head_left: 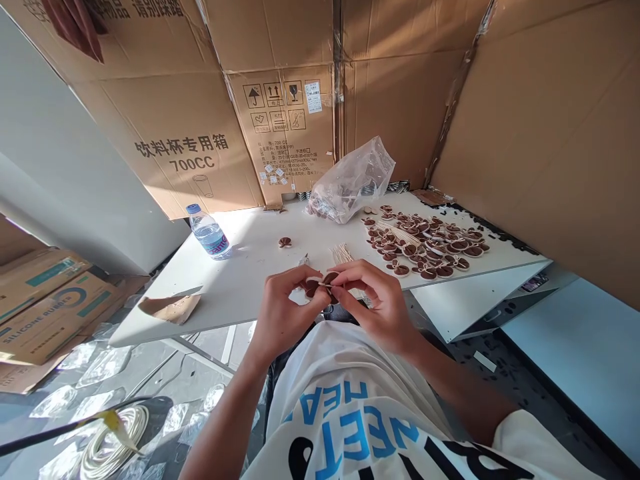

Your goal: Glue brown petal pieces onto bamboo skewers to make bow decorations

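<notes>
My left hand (290,300) and my right hand (375,297) meet above the table's front edge. Both pinch a small brown round piece (327,281) with a pale rim and what looks like a cream cord; the fingers cover part of it. Just beyond them lies a bundle of cream cords (342,253). One similar brown piece (285,242) sits alone farther back. To the right spreads a pile of brown round pieces (425,240) with pale edges and tied cords, with more loose cords among them.
A clear plastic bag (353,180) stands at the back of the white table (250,287). On the left are a water bottle (209,232) and a torn cardboard piece (173,307). Tall cardboard (290,40) walls the far side. Coiled cable (115,440) lies on the floor.
</notes>
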`<state>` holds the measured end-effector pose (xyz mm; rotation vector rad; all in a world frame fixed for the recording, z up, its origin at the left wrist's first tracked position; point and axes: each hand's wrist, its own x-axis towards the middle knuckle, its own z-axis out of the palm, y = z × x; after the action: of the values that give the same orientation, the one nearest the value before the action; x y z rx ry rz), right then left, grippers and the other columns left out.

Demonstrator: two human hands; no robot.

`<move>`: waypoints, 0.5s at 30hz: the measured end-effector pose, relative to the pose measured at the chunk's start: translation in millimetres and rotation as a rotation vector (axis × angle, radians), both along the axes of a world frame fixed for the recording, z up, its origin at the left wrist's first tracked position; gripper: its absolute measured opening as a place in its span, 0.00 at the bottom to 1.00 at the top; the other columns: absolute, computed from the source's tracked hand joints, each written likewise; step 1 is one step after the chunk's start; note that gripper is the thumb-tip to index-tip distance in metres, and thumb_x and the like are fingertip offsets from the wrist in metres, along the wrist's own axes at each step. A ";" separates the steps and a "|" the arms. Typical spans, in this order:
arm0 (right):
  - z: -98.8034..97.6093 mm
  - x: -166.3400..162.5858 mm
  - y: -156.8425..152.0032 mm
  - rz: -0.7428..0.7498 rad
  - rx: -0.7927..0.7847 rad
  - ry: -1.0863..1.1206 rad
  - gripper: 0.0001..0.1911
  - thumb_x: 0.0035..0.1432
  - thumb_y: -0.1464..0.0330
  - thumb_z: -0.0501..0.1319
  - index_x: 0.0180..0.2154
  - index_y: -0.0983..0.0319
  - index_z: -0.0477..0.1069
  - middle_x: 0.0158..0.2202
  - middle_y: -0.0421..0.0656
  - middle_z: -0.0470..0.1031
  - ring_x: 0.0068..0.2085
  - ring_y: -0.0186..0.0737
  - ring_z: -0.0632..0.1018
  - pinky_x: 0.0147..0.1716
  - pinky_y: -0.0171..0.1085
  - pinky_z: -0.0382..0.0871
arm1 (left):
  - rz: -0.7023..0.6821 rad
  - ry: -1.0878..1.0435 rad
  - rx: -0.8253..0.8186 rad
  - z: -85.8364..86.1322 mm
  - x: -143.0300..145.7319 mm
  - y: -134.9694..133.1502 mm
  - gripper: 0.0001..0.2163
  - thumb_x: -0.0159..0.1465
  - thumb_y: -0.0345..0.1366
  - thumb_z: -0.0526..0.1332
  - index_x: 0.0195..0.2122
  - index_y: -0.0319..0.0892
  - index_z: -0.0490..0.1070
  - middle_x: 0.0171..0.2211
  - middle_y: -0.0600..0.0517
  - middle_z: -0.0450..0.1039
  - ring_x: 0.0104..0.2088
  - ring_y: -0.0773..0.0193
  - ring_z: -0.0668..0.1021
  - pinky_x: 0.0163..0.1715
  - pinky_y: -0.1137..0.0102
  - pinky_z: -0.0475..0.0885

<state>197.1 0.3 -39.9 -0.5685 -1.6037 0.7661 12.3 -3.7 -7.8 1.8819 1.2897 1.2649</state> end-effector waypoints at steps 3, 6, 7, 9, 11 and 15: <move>-2.7 -1.9 1.7 0.017 -0.022 0.001 0.03 0.73 0.68 0.67 0.46 0.57 0.81 0.49 0.46 0.83 0.47 0.42 0.85 0.49 0.42 0.83 | 0.006 0.005 -0.007 1.6 -1.3 0.6 0.05 0.60 0.31 0.64 0.31 0.42 0.81 0.28 0.53 0.80 0.32 0.62 0.79 0.38 0.67 0.77; -2.7 -0.2 6.6 0.008 -0.051 0.007 0.02 0.73 0.66 0.68 0.45 0.56 0.80 0.46 0.45 0.83 0.46 0.42 0.84 0.48 0.41 0.83 | -0.095 0.008 -0.022 4.3 -9.6 5.0 0.05 0.64 0.34 0.66 0.38 0.43 0.83 0.33 0.51 0.83 0.35 0.60 0.82 0.42 0.65 0.79; -2.1 2.6 10.2 -0.003 -0.058 0.012 0.03 0.72 0.65 0.68 0.44 0.56 0.80 0.45 0.44 0.83 0.46 0.42 0.84 0.47 0.41 0.83 | -0.152 -0.013 -0.010 4.9 -14.3 7.1 0.08 0.65 0.35 0.67 0.43 0.44 0.84 0.38 0.49 0.84 0.38 0.58 0.83 0.45 0.64 0.80; -1.1 14.1 22.0 -0.054 -0.059 0.035 0.04 0.71 0.63 0.70 0.43 0.56 0.81 0.44 0.44 0.83 0.46 0.42 0.84 0.48 0.41 0.83 | -0.241 -0.113 0.066 5.5 -25.5 11.6 0.18 0.67 0.38 0.67 0.57 0.45 0.81 0.51 0.45 0.84 0.47 0.54 0.84 0.52 0.60 0.80; -2.0 36.0 41.1 -0.155 -0.041 0.076 0.06 0.69 0.62 0.71 0.42 0.57 0.80 0.46 0.44 0.83 0.46 0.43 0.85 0.49 0.41 0.84 | -0.244 -0.249 0.168 5.2 -37.3 15.3 0.19 0.66 0.37 0.66 0.59 0.47 0.81 0.53 0.45 0.82 0.49 0.54 0.83 0.53 0.60 0.79; -14.5 109.7 96.4 -0.573 -0.018 -0.016 0.10 0.66 0.60 0.70 0.43 0.59 0.80 0.49 0.48 0.84 0.49 0.46 0.86 0.52 0.44 0.83 | -0.029 -0.357 0.266 5.1 -54.2 18.6 0.11 0.68 0.29 0.62 0.35 0.46 0.85 0.32 0.52 0.79 0.37 0.62 0.80 0.44 0.67 0.76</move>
<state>306.9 96.7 -54.3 -0.9914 -1.3478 0.3454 -41.9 14.9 -2.7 1.7303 0.9409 1.7329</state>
